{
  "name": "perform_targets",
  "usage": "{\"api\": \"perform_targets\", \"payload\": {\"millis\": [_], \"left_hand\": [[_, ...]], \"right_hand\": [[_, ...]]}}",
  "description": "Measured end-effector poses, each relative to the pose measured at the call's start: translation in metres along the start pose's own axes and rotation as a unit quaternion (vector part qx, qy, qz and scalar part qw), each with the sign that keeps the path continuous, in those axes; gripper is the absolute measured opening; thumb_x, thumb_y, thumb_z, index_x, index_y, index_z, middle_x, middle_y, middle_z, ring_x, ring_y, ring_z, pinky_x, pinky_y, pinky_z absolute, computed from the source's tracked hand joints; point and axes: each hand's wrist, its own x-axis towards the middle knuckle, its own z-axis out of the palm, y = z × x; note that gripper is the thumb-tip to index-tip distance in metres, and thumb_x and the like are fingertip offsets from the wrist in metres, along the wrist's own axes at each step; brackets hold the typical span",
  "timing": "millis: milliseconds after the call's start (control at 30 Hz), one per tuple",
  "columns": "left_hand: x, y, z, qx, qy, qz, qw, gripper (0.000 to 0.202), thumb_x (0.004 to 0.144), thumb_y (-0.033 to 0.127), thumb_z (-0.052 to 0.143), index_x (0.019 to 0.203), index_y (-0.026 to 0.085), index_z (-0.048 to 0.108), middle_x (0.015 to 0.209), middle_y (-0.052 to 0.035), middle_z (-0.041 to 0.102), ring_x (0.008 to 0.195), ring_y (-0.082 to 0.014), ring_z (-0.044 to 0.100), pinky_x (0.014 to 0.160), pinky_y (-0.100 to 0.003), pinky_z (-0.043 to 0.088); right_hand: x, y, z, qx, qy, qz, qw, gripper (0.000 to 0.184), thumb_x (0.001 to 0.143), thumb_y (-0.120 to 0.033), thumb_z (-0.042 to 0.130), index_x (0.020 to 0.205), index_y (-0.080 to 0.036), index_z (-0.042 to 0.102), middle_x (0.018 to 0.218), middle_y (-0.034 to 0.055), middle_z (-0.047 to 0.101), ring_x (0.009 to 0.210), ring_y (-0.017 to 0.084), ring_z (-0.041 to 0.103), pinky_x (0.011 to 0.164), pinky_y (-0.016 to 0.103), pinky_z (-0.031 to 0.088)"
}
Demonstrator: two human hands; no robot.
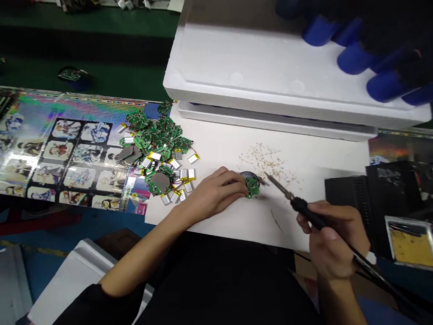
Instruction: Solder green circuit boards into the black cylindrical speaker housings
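A black-handled soldering iron [304, 209] is gripped in my right hand [337, 238]. Its tip points left, just beside a small round green circuit board [252, 186] seated in a dark round housing. My left hand [222, 190] has its fingers closed at the left edge of that board, steadying it on the white work surface [226, 237]; its fingertips are partly hidden. To the left of this hand lies a heap of green circuit boards [159, 137] with small silver battery packs [187, 174] wired to them.
Small brownish debris [267, 163] is scattered behind the board. A white foam box [238, 64] spans the back, with several blue cylinders [355, 58] on it. A tin with a yellow pad [415, 246] and a black device [347, 201] stand at right. Printed picture sheets [64, 155] cover the left.
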Motion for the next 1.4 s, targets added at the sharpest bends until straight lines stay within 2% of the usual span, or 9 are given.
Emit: {"api": "perform_targets", "payload": {"millis": [133,233,400,733,900,1300,1400], "left_hand": [[0.0,-0.001,0.0,-0.006,-0.009,-0.005,1.0,0.022,0.111,0.027,0.053,0.113,0.02,0.073,0.119,-0.0118,0.074,0.105,-0.0229,0.062,0.096,-0.038,0.054],[0.0,-0.001,0.001,-0.003,-0.006,-0.006,1.0,0.021,0.111,0.027,0.052,0.113,0.02,0.073,0.118,-0.0112,0.073,0.104,-0.0226,0.062,0.098,-0.038,0.054],[-0.001,-0.001,0.002,-0.005,-0.002,-0.003,1.0,0.02,0.111,0.026,0.053,0.113,0.019,0.072,0.119,-0.0116,0.073,0.105,-0.0224,0.061,0.099,-0.037,0.054],[-0.002,-0.003,0.003,-0.013,-0.003,-0.008,1.0,0.02,0.111,0.026,0.054,0.114,0.02,0.072,0.12,-0.012,0.073,0.105,-0.0227,0.062,0.098,-0.038,0.054],[-0.003,-0.003,0.004,-0.009,0.002,-0.001,1.0,0.018,0.11,0.025,0.055,0.114,0.02,0.071,0.121,-0.0115,0.073,0.106,-0.0227,0.062,0.099,-0.038,0.053],[-0.002,-0.002,0.003,-0.007,0.004,0.004,1.0,0.017,0.11,0.024,0.055,0.112,0.019,0.071,0.118,-0.0119,0.073,0.106,-0.0228,0.062,0.098,-0.037,0.053],[-0.001,-0.001,0.003,-0.004,0.006,0.007,1.0,0.017,0.11,0.024,0.054,0.112,0.018,0.071,0.118,-0.012,0.073,0.105,-0.0228,0.062,0.097,-0.037,0.053]], "right_hand": [[-0.008,-0.002,-0.013,-0.126,-0.047,-0.074,0.988,0.009,0.09,-0.026,0.073,0.098,-0.022,0.075,0.077,0.0035,0.074,0.058,0.019,0.071,0.044,0.029,0.056],[-0.01,-0.004,-0.013,-0.183,-0.079,-0.119,0.973,0.005,0.088,-0.024,0.072,0.093,-0.023,0.074,0.074,0.0022,0.076,0.058,0.021,0.075,0.049,0.031,0.062],[-0.009,-0.005,-0.007,-0.21,-0.109,-0.146,0.961,0.012,0.086,-0.019,0.071,0.097,-0.025,0.071,0.076,0.0015,0.078,0.064,0.022,0.077,0.056,0.033,0.066],[-0.005,-0.003,-0.008,-0.23,-0.147,-0.201,0.941,0.015,0.086,-0.018,0.069,0.098,-0.026,0.071,0.073,-0.0003,0.077,0.058,0.022,0.075,0.05,0.032,0.062],[-0.009,0.001,-0.012,-0.236,-0.159,-0.203,0.937,0.015,0.085,-0.018,0.071,0.097,-0.026,0.071,0.074,0.0002,0.077,0.058,0.021,0.074,0.051,0.034,0.062],[-0.007,-0.008,-0.009,-0.257,-0.149,-0.185,0.937,0.014,0.086,-0.017,0.07,0.096,-0.026,0.071,0.075,-0.0001,0.078,0.061,0.021,0.076,0.055,0.032,0.063],[-0.005,-0.009,-0.009,-0.257,-0.16,-0.201,0.932,0.016,0.085,-0.015,0.07,0.097,-0.025,0.072,0.075,-0.0003,0.077,0.06,0.02,0.074,0.055,0.031,0.062]]}}
